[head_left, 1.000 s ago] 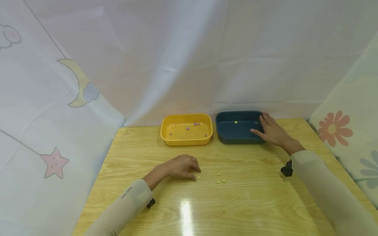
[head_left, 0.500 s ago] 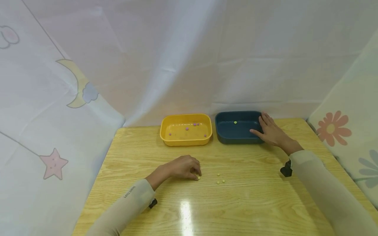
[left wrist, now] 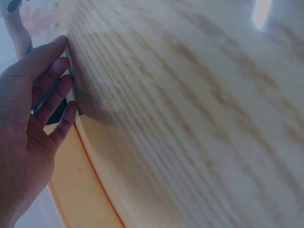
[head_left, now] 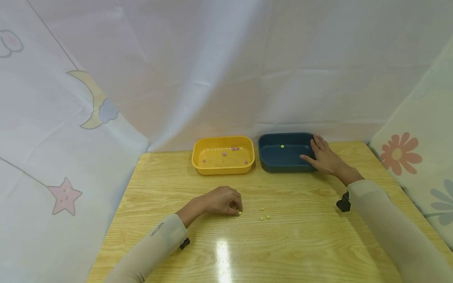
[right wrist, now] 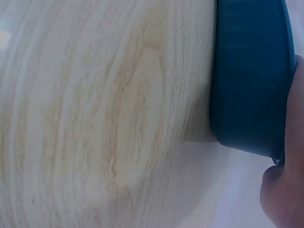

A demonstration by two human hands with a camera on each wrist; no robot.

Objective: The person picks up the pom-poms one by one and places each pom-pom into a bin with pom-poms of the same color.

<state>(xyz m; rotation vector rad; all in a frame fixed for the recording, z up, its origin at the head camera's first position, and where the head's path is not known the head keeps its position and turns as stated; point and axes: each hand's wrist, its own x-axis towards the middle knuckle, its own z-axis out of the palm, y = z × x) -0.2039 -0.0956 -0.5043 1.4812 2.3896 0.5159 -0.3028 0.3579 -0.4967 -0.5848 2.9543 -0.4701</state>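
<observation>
**Person's two hands at a wood table walled in by printed cloth**

The table [head_left: 301, 243] has a pale yellow wood top with long wavy grain and a sheen; a bright streak of reflected light [head_left: 223, 259] lies near its front edge. Behind it hangs a white, creased back cloth [head_left: 226, 59], with one broad lighter band running down it. The left cloth [head_left: 32, 137] bears a yellow moon [head_left: 97, 92], a blue cloud [head_left: 107, 111] and a pink star [head_left: 65, 196]. The right cloth [head_left: 424, 114] shows a red flower [head_left: 398, 154] and, lower down, a grey-blue flower [head_left: 446, 198].

Near the back edge stand two trays, side by side and just apart. The yellow tray [head_left: 223, 171] holds a few purple beads [head_left: 224, 154]; the blue tray [head_left: 288, 168], to its right, holds a single pale bead [head_left: 282, 146].

The left hand [head_left: 221, 200], low over the wood in front of the yellow tray, pinches a yellow bead [head_left: 240, 213] at the tips of thumb and finger. Three loose beads [head_left: 268, 217] lie on the table just right of it. The right hand [head_left: 327, 158] rests on the right end of the blue tray, fingers extended along the rim and thumb spread away from them. Both sleeves [head_left: 385, 212] are pale.
</observation>
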